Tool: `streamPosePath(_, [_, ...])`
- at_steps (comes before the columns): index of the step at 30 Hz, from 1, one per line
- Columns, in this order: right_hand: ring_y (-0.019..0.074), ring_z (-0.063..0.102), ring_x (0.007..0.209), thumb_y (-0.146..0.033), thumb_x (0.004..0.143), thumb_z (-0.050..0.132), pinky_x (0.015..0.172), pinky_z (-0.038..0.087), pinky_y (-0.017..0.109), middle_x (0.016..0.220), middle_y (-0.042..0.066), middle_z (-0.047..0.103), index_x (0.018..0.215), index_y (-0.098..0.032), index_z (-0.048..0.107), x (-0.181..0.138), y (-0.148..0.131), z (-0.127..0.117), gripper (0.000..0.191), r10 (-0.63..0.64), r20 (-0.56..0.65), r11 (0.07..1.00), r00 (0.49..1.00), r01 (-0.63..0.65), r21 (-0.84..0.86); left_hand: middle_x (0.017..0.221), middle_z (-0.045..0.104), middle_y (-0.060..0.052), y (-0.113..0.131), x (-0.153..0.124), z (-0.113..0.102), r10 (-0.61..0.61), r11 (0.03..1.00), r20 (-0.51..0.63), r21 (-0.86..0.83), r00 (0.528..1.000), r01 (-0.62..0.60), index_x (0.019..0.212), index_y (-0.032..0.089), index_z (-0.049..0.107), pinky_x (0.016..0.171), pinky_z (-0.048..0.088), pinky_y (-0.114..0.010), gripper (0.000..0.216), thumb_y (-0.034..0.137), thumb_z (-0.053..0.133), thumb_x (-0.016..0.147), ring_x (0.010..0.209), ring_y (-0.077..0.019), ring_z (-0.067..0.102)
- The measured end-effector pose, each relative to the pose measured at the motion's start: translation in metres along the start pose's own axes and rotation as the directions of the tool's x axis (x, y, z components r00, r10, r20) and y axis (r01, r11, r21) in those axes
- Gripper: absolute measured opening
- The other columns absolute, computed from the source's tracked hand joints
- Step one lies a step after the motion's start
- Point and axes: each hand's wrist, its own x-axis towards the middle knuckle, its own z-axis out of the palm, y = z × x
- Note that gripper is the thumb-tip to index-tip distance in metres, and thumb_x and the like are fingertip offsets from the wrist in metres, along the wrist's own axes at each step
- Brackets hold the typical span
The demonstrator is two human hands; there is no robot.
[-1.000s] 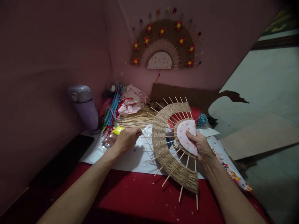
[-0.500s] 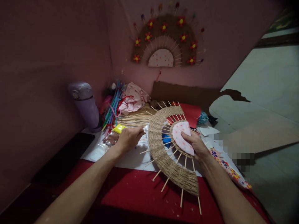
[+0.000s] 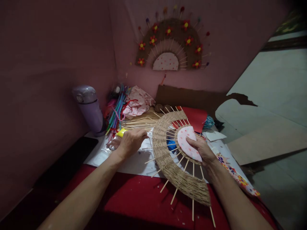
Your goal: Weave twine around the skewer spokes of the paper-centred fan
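Observation:
My right hand (image 3: 203,150) grips a half-round woven fan-shaped piece by its small centre panel (image 3: 187,142) of pink-dotted white cloth, thumb on top. Around that panel thin wooden sticks (image 3: 177,164) spread out through a wide arc of twined brown cord (image 3: 165,163). Their bare ends stick out past the outer edge. On the arc's left side, the fingers of my left hand (image 3: 133,142) are closed in a pinch at the tip of one stick (image 3: 150,137). The piece is held tilted above the table.
Behind lie loose sticks (image 3: 141,119), crumpled dotted cloth (image 3: 139,102), pipe cleaners (image 3: 117,110) and red sheet material (image 3: 195,118). A purple bottle (image 3: 90,110) stands left, beside a dark flat object (image 3: 64,159). A finished-looking flowered arch (image 3: 177,28) hangs on the wall. White paper (image 3: 129,166) covers part of the red table (image 3: 134,201).
The woven piece has turned slightly, its lower end swinging down and to the right. My left hand stays pinched at the outer stick ends, nearly in place.

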Motion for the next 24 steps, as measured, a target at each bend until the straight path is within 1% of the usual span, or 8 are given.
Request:
streamPosePath(5, [0.0199, 0.068, 0.061, -0.015, 0.062, 0.071, 0.056, 0.055, 0.029, 0.079, 0.006, 0.072, 0.099, -0.016, 0.062, 0.0, -0.001, -0.003, 0.039, 0.025, 0.026, 1.0, 0.999, -0.025, 0.005, 0.075, 0.065, -0.005, -0.002, 0.001, -0.001, -0.008, 1.0, -0.023, 0.0, 1.0, 0.008, 0.076, 0.016, 0.063, 0.062, 0.039, -0.025, 0.016, 0.026, 0.053, 0.084, 0.07, -0.0147, 0.057])
streamPosePath(8, [0.0207, 0.068, 0.062, -0.016, 0.062, 0.072, 0.056, 0.056, 0.03, 0.081, 0.006, 0.073, 0.101, -0.016, 0.062, 0.001, -0.001, -0.005, 0.04, 0.045, 0.047, 0.999, 0.998, -0.046, 0.008, 0.075, 0.065, -0.004, -0.005, 0.001, 0.0, -0.029, 0.998, -0.036, -0.05, 0.999, 0.027, 0.079, 0.017, 0.064, 0.062, 0.04, -0.025, 0.014, 0.021, 0.052, 0.084, 0.069, -0.0141, 0.057])
streamPosePath(12, [0.021, 0.068, 0.064, -0.017, 0.062, 0.072, 0.059, 0.056, 0.031, 0.082, 0.007, 0.072, 0.101, -0.015, 0.062, 0.004, -0.001, -0.008, 0.04, 0.049, 0.055, 0.999, 0.997, -0.05, 0.018, 0.076, 0.066, -0.004, -0.009, 0.001, 0.0, -0.118, 0.98, -0.09, -0.174, 0.989, 0.101, 0.078, 0.017, 0.064, 0.066, 0.041, -0.025, 0.009, 0.02, 0.055, 0.081, 0.072, -0.0148, 0.059])
streamPosePath(14, [0.0209, 0.068, 0.066, -0.017, 0.063, 0.071, 0.062, 0.056, 0.031, 0.083, 0.007, 0.072, 0.099, -0.014, 0.063, 0.005, -0.002, -0.009, 0.037, 0.053, 0.046, 0.998, 0.998, -0.055, 0.035, 0.071, 0.066, -0.004, -0.01, 0.001, 0.001, -0.186, 0.956, -0.111, -0.249, 0.976, 0.153, 0.075, 0.016, 0.064, 0.064, 0.041, -0.024, 0.009, 0.023, 0.058, 0.079, 0.068, -0.014, 0.058])
streamPosePath(16, [0.0206, 0.069, 0.067, -0.016, 0.064, 0.069, 0.064, 0.056, 0.031, 0.083, 0.008, 0.072, 0.097, -0.013, 0.064, 0.005, -0.003, -0.009, 0.034, 0.055, 0.036, 0.997, 0.998, -0.057, 0.052, 0.065, 0.064, -0.002, -0.011, 0.001, 0.002, -0.246, 0.914, -0.103, -0.356, 0.964, 0.195, 0.071, 0.016, 0.064, 0.058, 0.039, -0.023, 0.011, 0.026, 0.061, 0.077, 0.06, -0.012, 0.055])
streamPosePath(18, [0.02, 0.069, 0.066, -0.015, 0.064, 0.068, 0.064, 0.056, 0.03, 0.082, 0.008, 0.072, 0.097, -0.014, 0.064, 0.004, -0.004, -0.009, 0.033, 0.05, 0.03, 0.997, 0.998, -0.052, 0.057, 0.059, 0.061, 0.0, -0.01, 0.002, 0.004, -0.294, 0.85, -0.062, -0.474, 0.954, 0.231, 0.069, 0.016, 0.064, 0.053, 0.037, -0.021, 0.012, 0.026, 0.062, 0.074, 0.054, -0.0101, 0.051])
streamPosePath(21, [0.0196, 0.069, 0.065, -0.014, 0.066, 0.066, 0.063, 0.056, 0.03, 0.083, 0.007, 0.072, 0.099, -0.014, 0.063, 0.002, -0.004, -0.007, 0.033, 0.052, 0.043, 0.997, 0.998, -0.054, 0.058, 0.054, 0.059, 0.0, -0.008, 0.003, 0.007, -0.326, 0.747, 0.048, -0.598, 0.944, 0.289, 0.066, 0.015, 0.065, 0.049, 0.036, -0.02, 0.01, 0.024, 0.063, 0.07, 0.051, -0.0089, 0.049])
streamPosePath(24, [0.0201, 0.069, 0.068, -0.013, 0.067, 0.065, 0.063, 0.057, 0.03, 0.085, 0.007, 0.072, 0.104, -0.016, 0.061, -0.001, -0.005, -0.004, 0.037, 0.054, 0.064, 0.996, 0.997, -0.059, 0.073, 0.054, 0.059, 0.0, -0.005, 0.005, 0.009, -0.364, 0.622, 0.144, -0.698, 0.92, 0.356, 0.063, 0.013, 0.066, 0.048, 0.038, -0.02, 0.011, 0.024, 0.066, 0.066, 0.05, -0.0086, 0.05])
